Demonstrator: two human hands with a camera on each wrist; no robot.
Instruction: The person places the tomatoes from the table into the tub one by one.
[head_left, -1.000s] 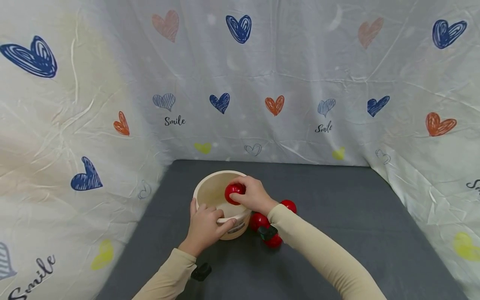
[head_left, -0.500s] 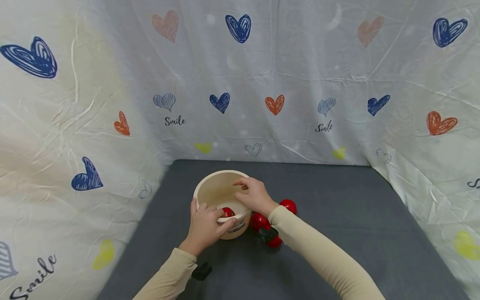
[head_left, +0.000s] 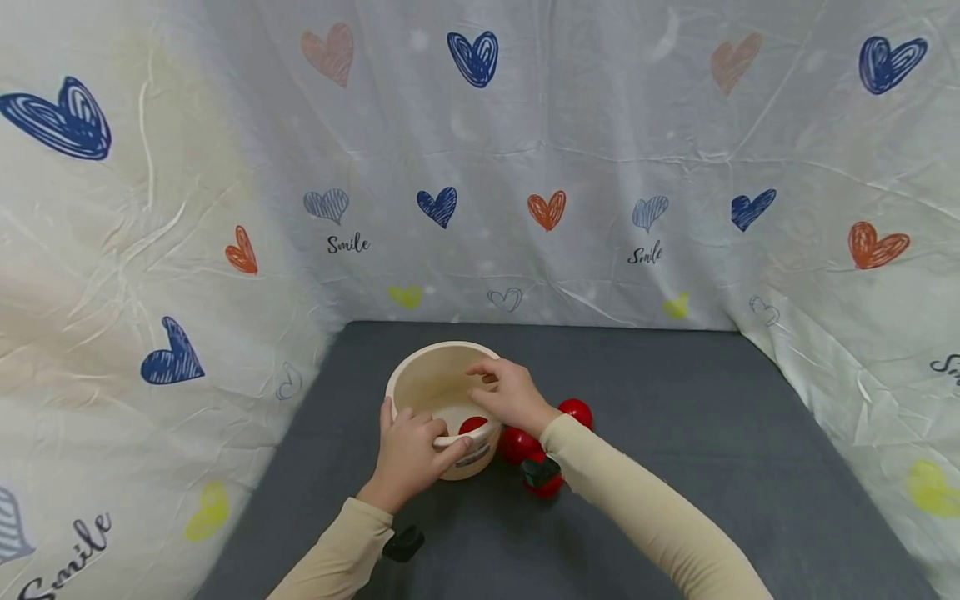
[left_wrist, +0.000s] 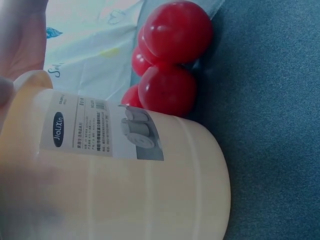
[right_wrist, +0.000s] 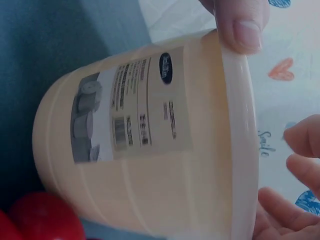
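A cream plastic bucket (head_left: 463,471) stands tilted a little towards me, its printed label (left_wrist: 100,125) facing my side. My left hand (head_left: 405,457) grips the near rim, fingers inside and thumb outside. Over the right rim, my right hand (head_left: 513,397) has its fingers loosely bent with nothing between them; these fingers (right_wrist: 285,210) show beyond the rim in the right wrist view. One shiny red ball (head_left: 473,424) lies inside on the bucket's floor, partly hidden by the near rim. More red balls (head_left: 518,445) rest outside against the bucket's right side, partly covered by the right forearm.
The bucket and balls are on a dark grey table (head_left: 675,417). A white curtain (head_left: 600,125) printed with hearts hangs behind and along the sides. Small black devices (head_left: 405,544) sit at both wrists.
My right hand has let go of a red ball, which dropped into the bucket and rolled rightwards along its floor. The left hand keeps its grip on the rim.
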